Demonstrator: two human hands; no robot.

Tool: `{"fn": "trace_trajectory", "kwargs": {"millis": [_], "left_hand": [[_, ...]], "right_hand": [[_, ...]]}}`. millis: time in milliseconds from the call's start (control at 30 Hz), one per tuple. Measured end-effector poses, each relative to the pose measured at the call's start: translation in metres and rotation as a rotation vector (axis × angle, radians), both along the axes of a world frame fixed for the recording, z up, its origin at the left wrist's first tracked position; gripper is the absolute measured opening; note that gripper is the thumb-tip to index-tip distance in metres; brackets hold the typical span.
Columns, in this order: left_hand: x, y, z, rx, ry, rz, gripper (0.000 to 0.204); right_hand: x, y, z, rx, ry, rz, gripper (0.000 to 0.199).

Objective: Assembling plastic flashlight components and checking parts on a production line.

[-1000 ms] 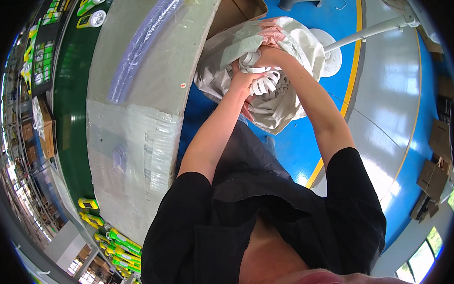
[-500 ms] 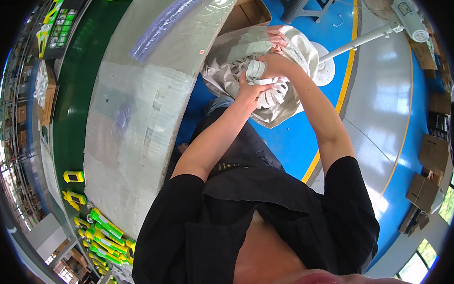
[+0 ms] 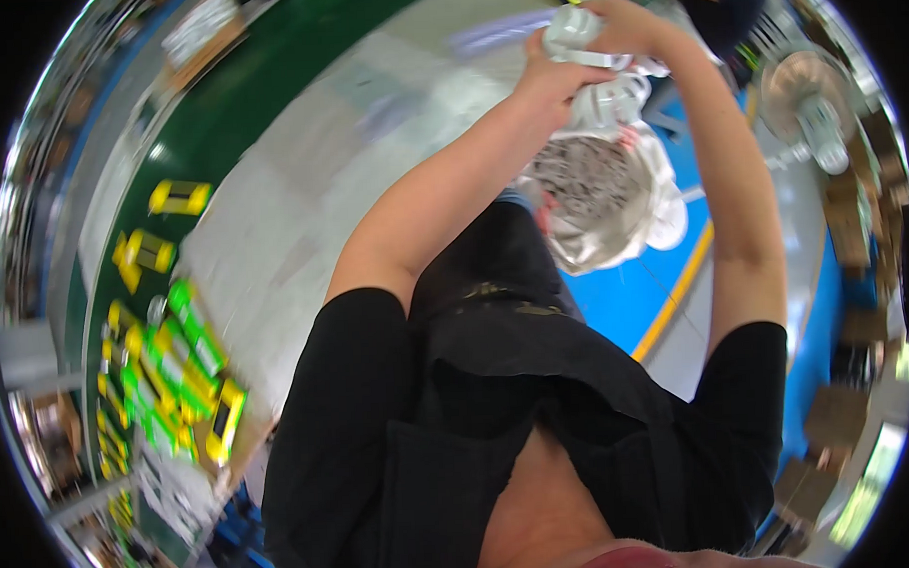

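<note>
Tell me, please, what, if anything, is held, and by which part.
The left hand and right hand clasp white curved pieces from opposite sides; exact contact is blurred.

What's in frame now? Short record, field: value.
hands: left hand and right hand jointly hold white ring-shaped pieces
below hands in picture: open off-white fabric sack, greyish contents
left: flat grey work surface, dark green strip
lower left: green-and-yellow elongated items
right: white round fan, brown cardboard boxes
floor: blue, yellow line
unclear: piece count
</note>
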State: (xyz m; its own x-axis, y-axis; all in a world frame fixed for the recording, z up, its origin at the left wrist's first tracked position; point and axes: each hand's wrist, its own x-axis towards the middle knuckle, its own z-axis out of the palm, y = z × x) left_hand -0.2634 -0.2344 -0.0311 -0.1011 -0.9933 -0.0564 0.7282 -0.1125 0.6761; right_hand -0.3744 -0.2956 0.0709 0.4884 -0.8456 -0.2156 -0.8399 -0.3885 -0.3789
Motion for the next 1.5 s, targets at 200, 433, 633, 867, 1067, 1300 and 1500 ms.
{"fn": "trace_trajectory", "kwargs": {"millis": [200, 433, 633, 867, 1067, 1300, 1500], "left_hand": [[0.178, 0.082, 0.036, -0.03, -0.258, 0.346, 0.11], [0.327, 0.21, -0.014, 0.068, -0.543, 0.674, 0.107], [0.361, 0.264, -0.046, 0.123, -1.147, 0.805, 0.099], [0.371, 0.289, -0.045, 0.123, -1.374, 0.667, 0.092], [0.378, 0.31, -0.032, 0.175, -1.448, 0.496, 0.098], [0.379, 0.333, -0.015, 0.094, -1.623, 0.497, 0.092], [0.386, 0.34, -0.024, 0.104, -1.771, 0.664, 0.08]], "right_hand": [[0.19, 0.037, 0.003, 0.031, -0.196, 0.297, 0.064], [0.361, 0.137, -0.064, -0.126, -0.29, 0.615, 0.068], [0.39, 0.176, -0.109, 0.027, -0.434, 0.575, 0.077], [0.384, 0.153, -0.113, 0.216, -0.422, 0.8, 0.09], [0.394, 0.149, -0.078, 0.18, -0.153, 1.064, 0.098], [0.413, 0.136, -0.046, 0.222, 0.055, 1.285, 0.094], [0.446, 0.1, -0.099, 0.165, -0.389, 0.878, 0.043]]}}
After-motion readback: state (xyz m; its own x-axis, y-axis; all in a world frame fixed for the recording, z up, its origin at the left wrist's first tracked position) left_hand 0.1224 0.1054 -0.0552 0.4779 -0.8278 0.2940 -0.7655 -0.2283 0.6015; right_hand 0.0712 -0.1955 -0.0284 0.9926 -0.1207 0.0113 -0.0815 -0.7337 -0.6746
